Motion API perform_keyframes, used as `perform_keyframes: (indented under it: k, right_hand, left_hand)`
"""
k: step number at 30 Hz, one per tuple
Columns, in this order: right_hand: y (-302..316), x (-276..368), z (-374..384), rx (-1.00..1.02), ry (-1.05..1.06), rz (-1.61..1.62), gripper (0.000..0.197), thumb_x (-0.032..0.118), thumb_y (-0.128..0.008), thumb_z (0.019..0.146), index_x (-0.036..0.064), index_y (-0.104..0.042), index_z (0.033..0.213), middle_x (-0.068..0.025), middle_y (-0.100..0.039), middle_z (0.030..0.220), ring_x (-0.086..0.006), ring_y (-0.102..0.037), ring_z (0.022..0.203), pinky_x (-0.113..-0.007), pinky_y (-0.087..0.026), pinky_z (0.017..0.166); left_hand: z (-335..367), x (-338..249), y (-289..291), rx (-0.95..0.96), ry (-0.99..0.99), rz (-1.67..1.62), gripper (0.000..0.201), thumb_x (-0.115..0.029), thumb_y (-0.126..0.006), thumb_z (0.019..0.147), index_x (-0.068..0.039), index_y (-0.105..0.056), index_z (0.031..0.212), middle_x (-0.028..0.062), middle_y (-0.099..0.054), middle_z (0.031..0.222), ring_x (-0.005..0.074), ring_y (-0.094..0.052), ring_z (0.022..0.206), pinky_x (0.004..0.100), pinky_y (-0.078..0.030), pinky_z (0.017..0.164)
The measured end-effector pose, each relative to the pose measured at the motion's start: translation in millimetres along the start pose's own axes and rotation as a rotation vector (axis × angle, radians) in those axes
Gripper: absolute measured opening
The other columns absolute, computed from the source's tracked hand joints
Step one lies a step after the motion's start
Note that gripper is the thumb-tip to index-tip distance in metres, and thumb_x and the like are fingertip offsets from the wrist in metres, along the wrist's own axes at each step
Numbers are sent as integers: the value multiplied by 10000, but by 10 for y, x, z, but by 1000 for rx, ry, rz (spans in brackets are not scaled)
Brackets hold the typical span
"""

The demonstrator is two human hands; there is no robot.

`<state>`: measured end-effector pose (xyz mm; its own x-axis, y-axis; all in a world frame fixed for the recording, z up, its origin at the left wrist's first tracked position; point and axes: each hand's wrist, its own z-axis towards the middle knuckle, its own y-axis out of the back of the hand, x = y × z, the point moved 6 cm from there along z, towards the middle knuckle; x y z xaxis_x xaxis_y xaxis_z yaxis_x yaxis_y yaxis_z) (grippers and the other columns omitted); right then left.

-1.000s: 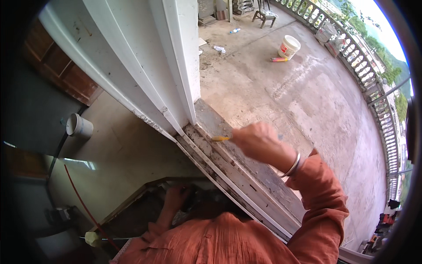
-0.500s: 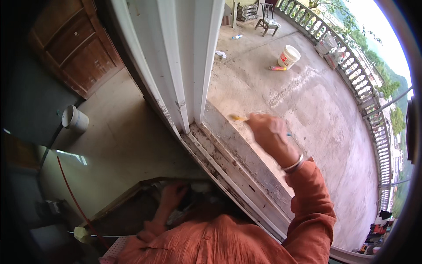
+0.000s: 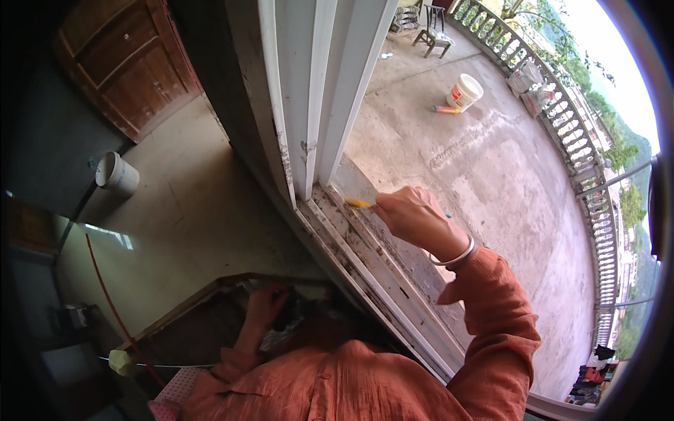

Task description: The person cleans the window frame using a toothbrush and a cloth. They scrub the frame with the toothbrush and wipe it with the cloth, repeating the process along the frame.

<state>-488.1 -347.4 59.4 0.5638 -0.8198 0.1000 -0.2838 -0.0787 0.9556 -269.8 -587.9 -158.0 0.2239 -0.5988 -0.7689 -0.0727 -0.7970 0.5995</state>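
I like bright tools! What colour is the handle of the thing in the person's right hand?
Yellow: the tool's handle sticks out of the right hand, seen in the head view.

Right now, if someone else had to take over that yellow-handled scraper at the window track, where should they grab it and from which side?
Probably the yellow handle, from the terrace side. The right hand wraps most of it, leaving only a short yellow stub showing. The blade end points toward the white window frame and the dirty sill track, so the frame blocks the other side.
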Motion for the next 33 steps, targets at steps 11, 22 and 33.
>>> perform_keyframes:
  k: [11,22,33]
  right_hand:
    - [-15,-137,-466,-175,44,-11,194,180,-540,976,88,-555,806,-11,-463,539,-161,-436,427,-334,-374,422]
    - [-235,-316,-491,-360,15,-182,232,187,-580,958,78,-554,754,-2,-525,583,-116,-501,509,-282,-352,373]
    - [60,-715,-663,-662,-83,-233,228,215,-605,947,90,-572,760,-18,-538,585,-143,-544,544,-325,-395,404]
  left_hand:
    - [34,-99,-45,41,49,-15,237,-238,-695,836,-60,-701,992,181,-699,951,378,-668,910,433,-528,786]
    - [52,-60,-67,15,-36,-29,245,-242,-698,836,-56,-679,995,186,-691,929,374,-666,895,431,-525,768]
    - [37,-90,-20,7,23,-22,238,-240,-700,832,-67,-690,994,192,-689,927,379,-667,886,433,-525,767]
